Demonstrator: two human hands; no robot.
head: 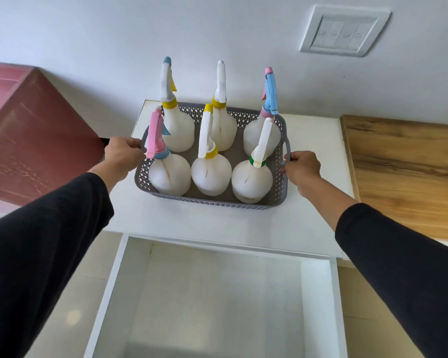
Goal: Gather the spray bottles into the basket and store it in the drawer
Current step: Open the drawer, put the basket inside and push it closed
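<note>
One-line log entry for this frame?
stage: lift basket | left hand: handle | right hand: handle | bottles: six inside | drawer: open

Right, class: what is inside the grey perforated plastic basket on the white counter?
Six white plastic spray bottles stand upright in the grey perforated plastic basket, in two rows of three. Their bodies cover most of the basket floor, so anything beneath them cannot be seen.

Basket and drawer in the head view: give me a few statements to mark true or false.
1. Six spray bottles stand in the grey basket. True.
2. The left hand and right hand each grip a basket handle. True.
3. The basket sits inside the drawer. False: it is on the white counter behind the open drawer.
4. One bottle lies tipped over. False: all stand upright.
</note>
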